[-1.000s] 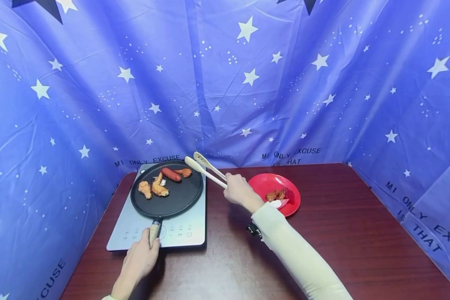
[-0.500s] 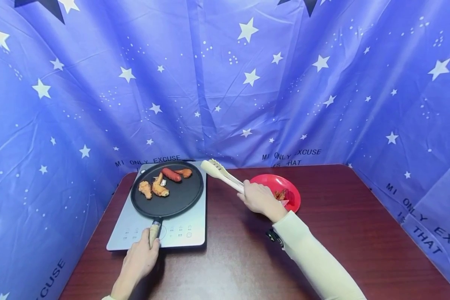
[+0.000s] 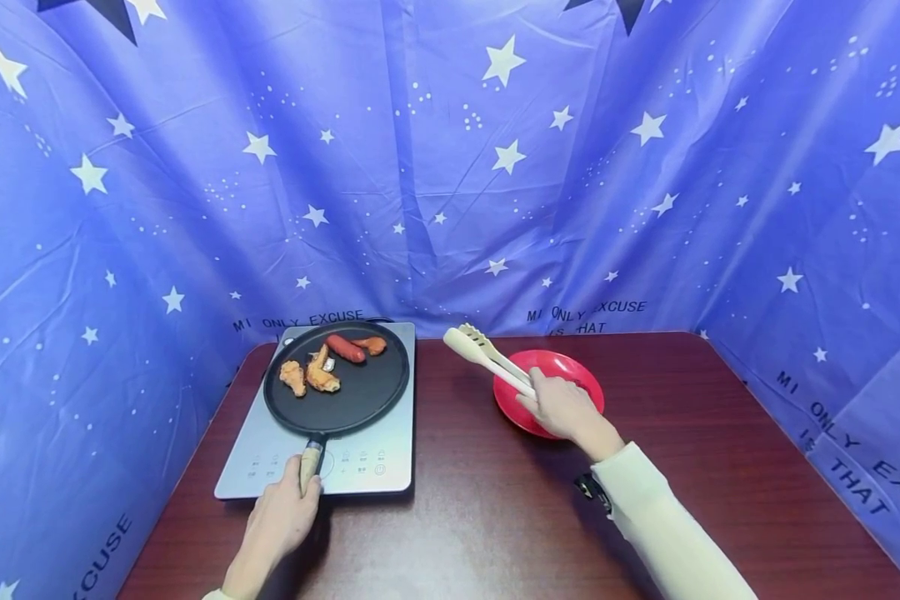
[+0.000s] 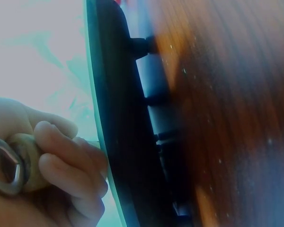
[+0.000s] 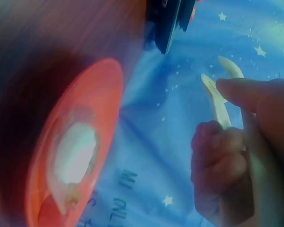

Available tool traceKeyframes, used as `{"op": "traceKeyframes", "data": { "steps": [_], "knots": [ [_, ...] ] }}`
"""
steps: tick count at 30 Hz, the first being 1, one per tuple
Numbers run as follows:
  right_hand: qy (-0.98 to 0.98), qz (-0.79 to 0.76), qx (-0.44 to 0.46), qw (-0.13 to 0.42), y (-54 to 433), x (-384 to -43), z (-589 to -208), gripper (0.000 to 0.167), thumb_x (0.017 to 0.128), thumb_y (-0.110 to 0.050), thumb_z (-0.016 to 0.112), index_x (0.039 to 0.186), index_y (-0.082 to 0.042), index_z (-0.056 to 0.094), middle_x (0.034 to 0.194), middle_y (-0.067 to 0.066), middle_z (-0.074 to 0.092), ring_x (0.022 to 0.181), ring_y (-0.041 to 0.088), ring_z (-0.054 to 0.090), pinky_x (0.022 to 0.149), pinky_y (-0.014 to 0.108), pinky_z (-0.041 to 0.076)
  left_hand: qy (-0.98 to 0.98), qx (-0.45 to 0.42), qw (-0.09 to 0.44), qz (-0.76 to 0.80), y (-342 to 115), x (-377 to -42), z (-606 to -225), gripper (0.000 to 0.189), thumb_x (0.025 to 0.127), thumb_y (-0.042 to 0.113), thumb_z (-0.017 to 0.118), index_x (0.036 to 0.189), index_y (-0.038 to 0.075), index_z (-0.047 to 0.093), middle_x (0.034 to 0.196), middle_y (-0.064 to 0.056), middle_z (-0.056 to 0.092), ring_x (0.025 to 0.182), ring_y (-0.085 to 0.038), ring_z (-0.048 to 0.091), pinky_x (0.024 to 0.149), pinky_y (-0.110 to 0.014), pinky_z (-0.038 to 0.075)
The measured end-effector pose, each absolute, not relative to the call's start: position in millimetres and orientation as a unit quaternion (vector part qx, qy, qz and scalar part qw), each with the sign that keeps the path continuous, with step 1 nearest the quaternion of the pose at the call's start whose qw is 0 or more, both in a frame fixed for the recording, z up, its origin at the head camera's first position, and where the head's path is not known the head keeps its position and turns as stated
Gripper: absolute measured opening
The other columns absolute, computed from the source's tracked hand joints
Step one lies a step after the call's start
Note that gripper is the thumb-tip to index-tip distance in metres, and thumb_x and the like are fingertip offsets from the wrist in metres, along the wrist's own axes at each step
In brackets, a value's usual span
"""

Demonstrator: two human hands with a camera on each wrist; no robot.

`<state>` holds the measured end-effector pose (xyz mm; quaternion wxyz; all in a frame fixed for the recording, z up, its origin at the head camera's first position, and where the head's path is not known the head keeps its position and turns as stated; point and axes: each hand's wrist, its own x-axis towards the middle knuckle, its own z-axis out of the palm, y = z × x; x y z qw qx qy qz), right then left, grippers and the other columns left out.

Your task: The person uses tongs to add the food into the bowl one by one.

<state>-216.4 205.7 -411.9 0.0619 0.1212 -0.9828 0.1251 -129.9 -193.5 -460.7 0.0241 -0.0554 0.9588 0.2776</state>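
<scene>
My left hand (image 3: 281, 512) grips the wooden handle (image 3: 310, 468) of a round black frying pan (image 3: 345, 408). In the left wrist view, its fingers (image 4: 68, 172) curl round the handle's end, which has a metal ring (image 4: 7, 166). A red sausage (image 3: 345, 348) and several browned chicken pieces (image 3: 292, 377) lie in the pan. My right hand (image 3: 566, 406) holds pale tongs (image 3: 487, 354) above a red plate (image 3: 512, 402). No food shows between the tong tips. The right wrist view shows a white piece (image 5: 75, 151) on the plate; in the head view the hand hides most of the plate's contents.
Under the pan is a flat silver induction cooker (image 3: 255, 475) with touch marks along its front. All stands on a dark reddish wooden table (image 3: 450, 517). A blue curtain (image 3: 450, 167) with stars hangs close behind and at both sides.
My right hand has moved right with the tongs, away from the pan's edge to over the red plate. My left hand and the food in the pan have stayed put.
</scene>
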Motion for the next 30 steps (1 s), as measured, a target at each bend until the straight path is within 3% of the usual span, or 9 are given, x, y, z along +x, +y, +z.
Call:
{"op": "traceKeyframes", "data": {
  "steps": [8,18,23,30],
  "knots": [
    [-0.981,0.152,0.092,0.074,242.7,-202.2,-417.8,0.036,0.087,-0.041,0.065,0.086,-0.010,0.046,0.060,0.002,0.044,0.052,0.019,0.047,0.047,0.036,0.038,0.959,-0.054,0.016,0.279,-193.4,-129.5,-463.0,0.046,0.094,0.026,0.047,0.132,0.000,0.038,0.067,-0.009,0.051,0.060,-0.025,0.050,0.053,-0.042,0.038],
    [-0.984,0.142,0.073,0.076,294.6,-190.0,-417.5,0.045,0.094,-0.052,0.048,0.093,-0.007,0.050,0.062,0.004,0.045,0.053,0.022,0.046,0.047,0.038,0.036,0.960,-0.049,0.004,0.275,-194.4,-129.9,-463.2,0.044,0.094,0.025,0.047,0.129,0.001,0.040,0.071,-0.012,0.054,0.061,-0.027,0.052,0.053,-0.044,0.039],
    [-0.983,0.139,0.089,0.081,317.2,-182.8,-420.5,0.039,0.097,-0.047,0.046,0.096,-0.009,0.057,0.060,0.001,0.045,0.056,0.020,0.047,0.050,0.038,0.037,0.961,-0.048,0.004,0.273,-193.1,-130.2,-462.7,0.045,0.093,0.025,0.048,0.130,0.001,0.039,0.070,-0.012,0.054,0.060,-0.026,0.051,0.053,-0.043,0.039],
    [-0.980,0.145,0.109,0.078,337.5,-171.3,-426.8,0.030,0.095,-0.041,0.053,0.092,-0.012,0.063,0.059,-0.005,0.044,0.057,0.015,0.044,0.053,0.035,0.036,0.961,-0.050,0.011,0.272,-193.7,-130.0,-461.7,0.046,0.094,0.025,0.047,0.132,0.000,0.038,0.069,-0.011,0.053,0.060,-0.025,0.051,0.053,-0.043,0.039]
  ]
}}
